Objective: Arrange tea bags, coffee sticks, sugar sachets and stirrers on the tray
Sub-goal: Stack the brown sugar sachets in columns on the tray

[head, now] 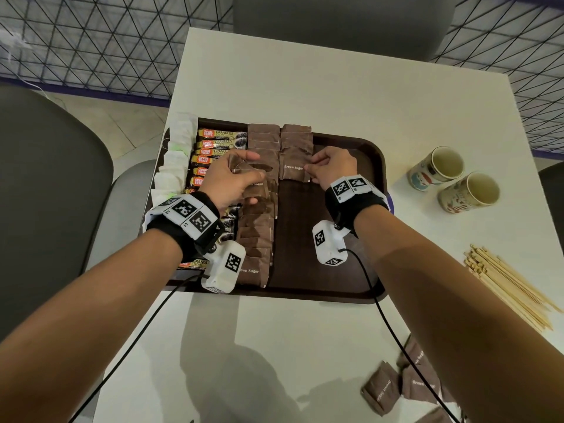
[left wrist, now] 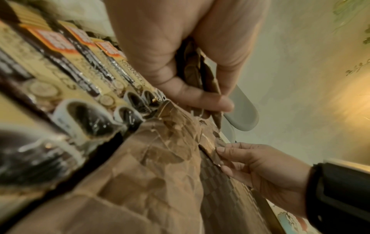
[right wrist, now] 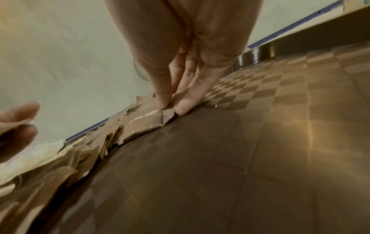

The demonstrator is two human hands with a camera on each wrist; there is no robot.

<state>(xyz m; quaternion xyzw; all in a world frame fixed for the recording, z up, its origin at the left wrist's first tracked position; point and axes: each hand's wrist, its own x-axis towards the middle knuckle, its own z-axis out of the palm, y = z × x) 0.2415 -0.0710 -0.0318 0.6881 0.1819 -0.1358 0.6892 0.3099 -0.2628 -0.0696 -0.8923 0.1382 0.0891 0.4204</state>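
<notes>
A dark brown tray (head: pixel 374 166) holds white tea bags (head: pixel 175 157) on the left, coffee sticks (head: pixel 213 145) beside them, and two columns of brown sugar sachets (head: pixel 264 138). My left hand (head: pixel 235 175) hovers over the first column and grips a small stack of sachets (left wrist: pixel 197 69) between thumb and fingers. My right hand (head: pixel 326 166) pinches the right edge of the nearest sachet (head: pixel 293 170) of the second column, which lies on the tray floor (right wrist: pixel 240 158); thumb and fingertips (right wrist: pixel 184 107) press its corner (right wrist: pixel 160 115).
Two paper cups (head: pixel 451 178) stand on the white table to the right of the tray. Wooden stirrers (head: pixel 506 285) lie in a pile at the right edge. Several loose sugar sachets (head: pixel 403 386) lie near the front right. Grey chairs stand left and behind.
</notes>
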